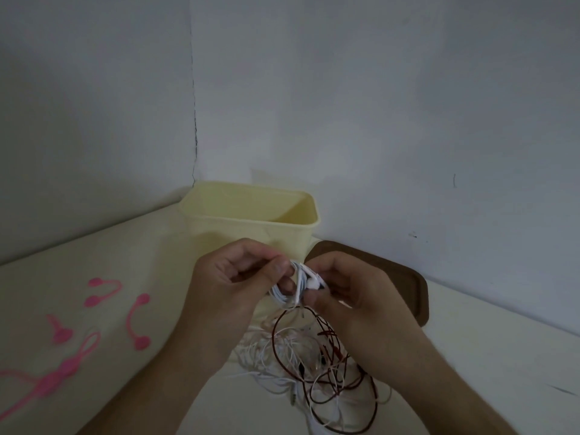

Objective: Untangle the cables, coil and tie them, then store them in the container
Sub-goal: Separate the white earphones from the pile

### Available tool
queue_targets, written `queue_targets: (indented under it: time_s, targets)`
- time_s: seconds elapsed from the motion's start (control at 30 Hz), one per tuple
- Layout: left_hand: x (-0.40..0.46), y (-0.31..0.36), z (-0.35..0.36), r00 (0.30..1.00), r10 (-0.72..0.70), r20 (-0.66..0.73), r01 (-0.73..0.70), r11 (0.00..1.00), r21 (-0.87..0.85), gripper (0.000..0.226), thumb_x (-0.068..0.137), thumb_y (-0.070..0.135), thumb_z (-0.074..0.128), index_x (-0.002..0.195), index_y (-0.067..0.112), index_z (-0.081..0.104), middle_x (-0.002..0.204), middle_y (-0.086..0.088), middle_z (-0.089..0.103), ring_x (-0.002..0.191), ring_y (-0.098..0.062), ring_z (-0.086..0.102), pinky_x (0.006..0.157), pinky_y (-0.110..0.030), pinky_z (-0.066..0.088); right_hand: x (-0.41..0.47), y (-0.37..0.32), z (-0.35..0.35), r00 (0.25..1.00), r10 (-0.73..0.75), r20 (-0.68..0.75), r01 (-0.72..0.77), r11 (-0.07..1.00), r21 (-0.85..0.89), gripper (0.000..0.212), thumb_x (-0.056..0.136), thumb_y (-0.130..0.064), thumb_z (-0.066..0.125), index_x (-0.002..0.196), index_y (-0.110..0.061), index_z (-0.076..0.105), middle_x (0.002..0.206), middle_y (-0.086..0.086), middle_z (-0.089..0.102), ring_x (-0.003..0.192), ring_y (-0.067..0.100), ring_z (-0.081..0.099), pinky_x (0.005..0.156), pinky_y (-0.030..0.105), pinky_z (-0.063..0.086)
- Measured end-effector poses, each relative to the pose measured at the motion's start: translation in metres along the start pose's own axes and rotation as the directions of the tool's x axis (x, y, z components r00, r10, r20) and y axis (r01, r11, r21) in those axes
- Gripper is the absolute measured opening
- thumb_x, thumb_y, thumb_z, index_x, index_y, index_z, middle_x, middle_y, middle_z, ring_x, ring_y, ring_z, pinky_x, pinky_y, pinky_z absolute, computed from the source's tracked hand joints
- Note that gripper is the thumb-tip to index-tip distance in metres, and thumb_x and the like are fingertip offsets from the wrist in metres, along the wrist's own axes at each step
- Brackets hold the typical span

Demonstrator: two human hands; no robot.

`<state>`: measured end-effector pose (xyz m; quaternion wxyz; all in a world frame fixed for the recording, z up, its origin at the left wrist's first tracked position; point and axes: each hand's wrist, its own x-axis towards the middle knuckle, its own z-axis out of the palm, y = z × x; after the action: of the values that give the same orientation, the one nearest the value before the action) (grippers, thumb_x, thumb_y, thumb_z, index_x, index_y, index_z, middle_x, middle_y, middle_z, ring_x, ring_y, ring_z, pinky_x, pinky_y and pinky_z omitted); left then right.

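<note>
1. Lying at the worktop's (175, 246) left: pink ties (94, 324).
2. Left hand (232, 287) and right hand (348, 296) pinch 1 coiled white cable (290, 288) before the yellow container (248, 221).
3. Tangled cables (314, 368) lie below; brown lid (389, 277) right.
4. No writing readable.

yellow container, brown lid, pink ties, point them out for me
yellow container (226, 237), head view, on its front wall
brown lid (405, 277), head view, on its flat top, right of the hands
pink ties (137, 321), head view, on the strap of one tie
</note>
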<state>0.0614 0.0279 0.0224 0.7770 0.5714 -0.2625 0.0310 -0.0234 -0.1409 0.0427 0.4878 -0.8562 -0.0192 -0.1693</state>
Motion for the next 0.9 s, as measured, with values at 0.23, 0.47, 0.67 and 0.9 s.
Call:
queue_targets:
  time_s: [0.23, 0.47, 0.67, 0.9]
  targets:
    - [-0.0005, -0.0015, 0.0012, 1.000, 0.013, -0.007, -0.013, 1.000, 0.010, 0.005, 0.086, 0.002, 0.077, 0.089, -0.001, 0.074, 0.078, -0.017, 0.077, 0.069, -0.027, 0.074, 0.069, -0.029, 0.060, -0.0018, 0.0014, 0.0042, 1.000, 0.021, 0.010, -0.023, 0.990, 0.139, 0.016, 0.099, -0.015, 0.075, 0.113, -0.021, 0.070, 0.101, 0.001, 0.081, 0.097, 0.019, 0.077, 0.095, 0.050, 0.060]
    - [-0.0044, -0.0024, 0.0061, 0.999, 0.037, -0.014, -0.036, 0.999, 0.027, 0.004, 0.087, -0.003, 0.077, 0.089, -0.003, 0.073, 0.076, -0.016, 0.077, 0.068, -0.029, 0.074, 0.068, -0.031, 0.062, -0.0005, 0.0040, 0.0067, 0.994, -0.001, -0.111, 0.018, 0.989, 0.149, 0.005, 0.101, -0.015, 0.071, 0.104, -0.018, 0.074, 0.090, 0.003, 0.081, 0.088, 0.018, 0.078, 0.088, 0.043, 0.061]
    - [-0.0035, -0.0019, 0.0051, 0.999, 0.034, -0.036, -0.033, 0.999, 0.020, 0.006, 0.086, -0.002, 0.077, 0.089, -0.004, 0.072, 0.074, -0.017, 0.076, 0.068, -0.030, 0.074, 0.067, -0.031, 0.062, 0.0011, 0.0052, 0.0016, 0.997, 0.073, -0.015, -0.066, 0.952, 0.299, 0.030, 0.108, -0.005, 0.050, 0.103, -0.008, 0.080, 0.097, 0.017, 0.078, 0.097, 0.036, 0.074, 0.096, 0.051, 0.062]
    - [-0.0045, -0.0045, 0.0052, 0.999, 0.033, -0.017, -0.033, 0.999, -0.004, 0.006, 0.085, -0.002, 0.079, 0.089, -0.001, 0.074, 0.079, -0.017, 0.078, 0.071, -0.031, 0.075, 0.069, -0.031, 0.062, 0.0003, 0.0054, 0.0097, 0.997, 0.037, -0.074, -0.023, 0.982, 0.190, 0.010, 0.103, -0.029, 0.070, 0.104, -0.020, 0.074, 0.092, 0.005, 0.081, 0.090, 0.031, 0.075, 0.092, 0.061, 0.058]
